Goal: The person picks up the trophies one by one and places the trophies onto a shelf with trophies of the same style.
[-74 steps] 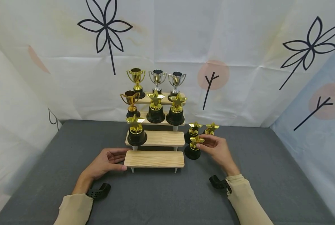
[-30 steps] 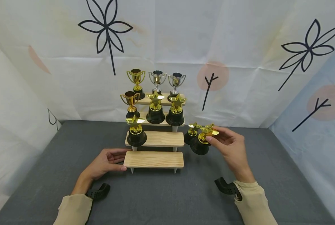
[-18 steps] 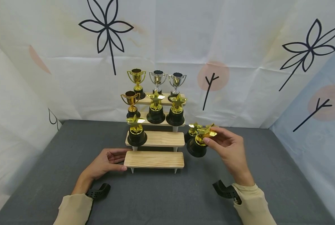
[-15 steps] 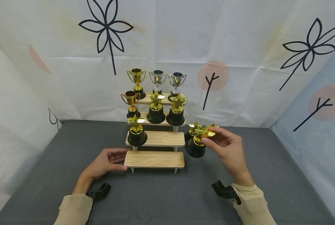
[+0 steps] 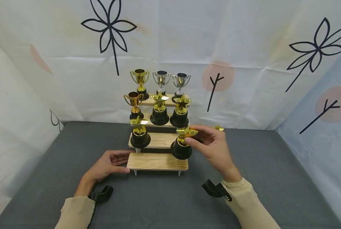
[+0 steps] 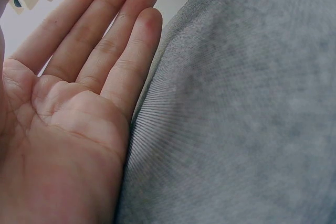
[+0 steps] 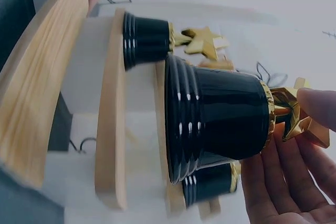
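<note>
My right hand (image 5: 212, 148) pinches a star trophy by its gold star. The trophy's black base (image 7: 220, 119) overlaps the right ends of the two lower shelves in the head view; the right wrist view shows it in the air, off the boards. My left hand (image 5: 104, 167) lies at the left end of the bottom wooden shelf (image 5: 157, 161), its fingers extended along the stand's side; in the left wrist view its palm (image 6: 68, 119) is bare. Another star trophy (image 5: 140, 138) stands at the left of the second shelf (image 5: 160, 140) from the bottom.
On the third shelf stand a bronze cup (image 5: 134, 100) and two star trophies (image 5: 159, 116). The top shelf bears a gold cup (image 5: 140, 77) and two silver cups (image 5: 162, 79). Behind my right hand, another star (image 5: 218, 128) shows on the grey cloth (image 5: 259, 165).
My right hand has picked up the front star trophy from the cloth and carried it left to the stand's right end. My left hand has stayed in place.
</note>
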`<state>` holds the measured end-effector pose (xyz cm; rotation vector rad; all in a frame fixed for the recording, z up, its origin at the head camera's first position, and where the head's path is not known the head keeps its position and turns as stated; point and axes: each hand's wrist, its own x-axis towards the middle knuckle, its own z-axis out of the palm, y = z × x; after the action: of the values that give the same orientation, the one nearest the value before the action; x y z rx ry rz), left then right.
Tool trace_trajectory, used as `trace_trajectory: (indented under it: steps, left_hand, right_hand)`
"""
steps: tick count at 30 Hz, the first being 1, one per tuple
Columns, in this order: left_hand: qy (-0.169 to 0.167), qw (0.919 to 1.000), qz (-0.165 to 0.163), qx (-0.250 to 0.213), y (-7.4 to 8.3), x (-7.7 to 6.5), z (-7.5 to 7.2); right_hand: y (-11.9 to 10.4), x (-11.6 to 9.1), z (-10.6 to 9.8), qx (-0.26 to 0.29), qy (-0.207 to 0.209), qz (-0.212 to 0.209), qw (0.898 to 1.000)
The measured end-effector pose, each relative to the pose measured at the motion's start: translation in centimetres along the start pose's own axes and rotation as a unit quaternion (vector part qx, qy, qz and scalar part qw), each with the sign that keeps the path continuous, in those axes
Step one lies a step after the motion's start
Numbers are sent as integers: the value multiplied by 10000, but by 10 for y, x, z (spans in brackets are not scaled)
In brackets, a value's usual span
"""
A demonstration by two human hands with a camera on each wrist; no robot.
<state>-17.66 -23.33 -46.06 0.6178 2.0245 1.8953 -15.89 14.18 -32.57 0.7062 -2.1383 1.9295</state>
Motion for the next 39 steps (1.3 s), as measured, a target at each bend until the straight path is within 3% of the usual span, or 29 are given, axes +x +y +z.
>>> trace_trajectory:
  steps: [11,21,39]
  left_hand:
    - [41,9999,-138,-35,1,1,2]
    - [57,10000,-77,-26,-1,2,2]
    - [31,10000,4,-6,1,0,2]
  right_hand:
    - [14,29,32,3,-438,96,9990]
    - [27,41,46,-67,-473,382,9981]
    - [34,52,60,-124,-370,255,9989]
